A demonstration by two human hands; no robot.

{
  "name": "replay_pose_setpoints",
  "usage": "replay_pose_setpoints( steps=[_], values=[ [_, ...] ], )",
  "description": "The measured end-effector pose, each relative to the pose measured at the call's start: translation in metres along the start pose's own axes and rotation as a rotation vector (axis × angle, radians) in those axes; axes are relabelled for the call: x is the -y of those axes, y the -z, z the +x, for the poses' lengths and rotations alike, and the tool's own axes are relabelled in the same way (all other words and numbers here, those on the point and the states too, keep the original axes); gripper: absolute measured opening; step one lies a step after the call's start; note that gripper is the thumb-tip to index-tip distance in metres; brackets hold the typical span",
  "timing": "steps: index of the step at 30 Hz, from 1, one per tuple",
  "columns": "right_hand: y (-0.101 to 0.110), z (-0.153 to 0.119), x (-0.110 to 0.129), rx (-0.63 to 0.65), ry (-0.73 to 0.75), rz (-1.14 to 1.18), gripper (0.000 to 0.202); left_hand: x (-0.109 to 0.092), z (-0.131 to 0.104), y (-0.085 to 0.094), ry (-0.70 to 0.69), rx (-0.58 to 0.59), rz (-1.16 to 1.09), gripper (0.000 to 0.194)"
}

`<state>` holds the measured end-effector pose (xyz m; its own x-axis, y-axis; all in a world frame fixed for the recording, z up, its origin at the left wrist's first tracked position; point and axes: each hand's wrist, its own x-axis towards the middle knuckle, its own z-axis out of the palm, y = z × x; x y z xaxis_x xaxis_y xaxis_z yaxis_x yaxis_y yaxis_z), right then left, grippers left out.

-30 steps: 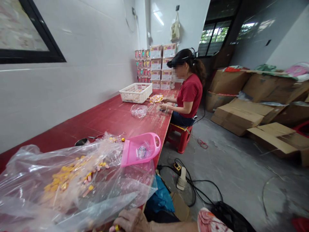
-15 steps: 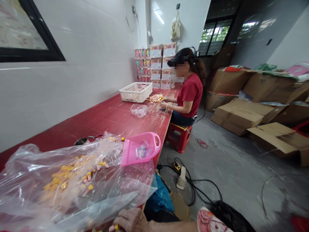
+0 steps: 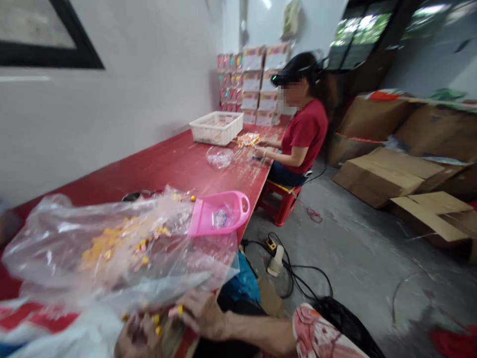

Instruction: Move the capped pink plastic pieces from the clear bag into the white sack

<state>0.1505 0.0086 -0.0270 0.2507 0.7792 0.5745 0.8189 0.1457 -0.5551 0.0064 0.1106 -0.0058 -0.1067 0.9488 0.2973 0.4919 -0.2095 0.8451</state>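
My right hand is at the near edge of the red table, its fingers closed on a small pink-and-yellow piece. Left of it, my left hand is cut by the bottom edge of the view, fingers curled beside several small yellow-capped pieces. Whether that hand grips one is blurred. Beyond both hands lies a large clear plastic bag with many yellow and pink pieces in it. A pink scoop rests at the bag's far right, with a small clear packet inside.
Farther along the red table are a white basket, a clear bag and stacked boxes. A person in a red shirt sits there, handling small pieces. Cables and cardboard boxes lie on the floor.
The view has tilted down and shifted left. My left hand has come into view at the bottom, and my right hand appears higher, still with its small piece.
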Motion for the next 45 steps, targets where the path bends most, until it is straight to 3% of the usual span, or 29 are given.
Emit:
replay_pose_setpoints(
  steps=[2,4,7,11,18,22,26,28,32,34,38,43,45],
  values=[
    [0.020,0.001,0.012,0.056,-0.023,0.058,0.021,-0.028,-0.014,0.006,-0.018,-0.157,0.009,0.040],
    [0.031,0.004,0.016,0.157,-0.054,0.061,0.026,-0.046,-0.020,0.006,-0.009,-0.226,-0.014,0.044],
    [0.034,0.006,0.014,0.280,-0.133,0.109,0.030,-0.053,-0.023,0.007,0.006,-0.223,-0.103,0.051],
    [0.040,0.007,0.017,0.230,-0.279,0.374,0.028,-0.058,-0.031,0.020,0.118,-0.241,-0.277,0.051],
    [0.048,0.013,0.027,0.188,-0.386,0.604,0.030,-0.065,-0.047,0.030,0.342,0.094,-0.598,0.054],
    [0.048,0.013,0.025,0.175,-0.433,0.616,0.031,-0.060,-0.055,0.035,0.408,0.145,-0.632,0.052],
    [0.049,0.011,0.015,0.170,-0.401,0.478,0.035,-0.051,-0.061,0.039,0.286,0.103,-0.449,0.045],
    [0.046,0.008,0.010,0.219,-0.326,0.347,0.035,-0.048,-0.064,0.038,0.087,0.122,-0.223,0.037],
    [0.038,0.002,0.003,0.308,-0.211,0.156,0.035,-0.052,-0.070,0.036,-0.423,0.278,0.169,0.022],
    [0.036,0.000,0.002,0.308,-0.198,0.144,0.036,-0.058,-0.075,0.037,-0.532,0.251,0.234,0.021],
    [0.037,-0.001,0.000,0.315,-0.156,0.162,0.037,-0.059,-0.087,0.039,-0.510,0.143,0.237,0.023],
    [0.037,-0.003,0.002,0.305,-0.178,0.167,0.038,-0.046,-0.096,0.035,-0.354,0.255,0.147,0.023],
    [0.037,-0.002,0.002,0.300,-0.176,0.173,0.038,-0.047,-0.095,0.035,-0.251,0.228,0.110,0.025]
  ],
)
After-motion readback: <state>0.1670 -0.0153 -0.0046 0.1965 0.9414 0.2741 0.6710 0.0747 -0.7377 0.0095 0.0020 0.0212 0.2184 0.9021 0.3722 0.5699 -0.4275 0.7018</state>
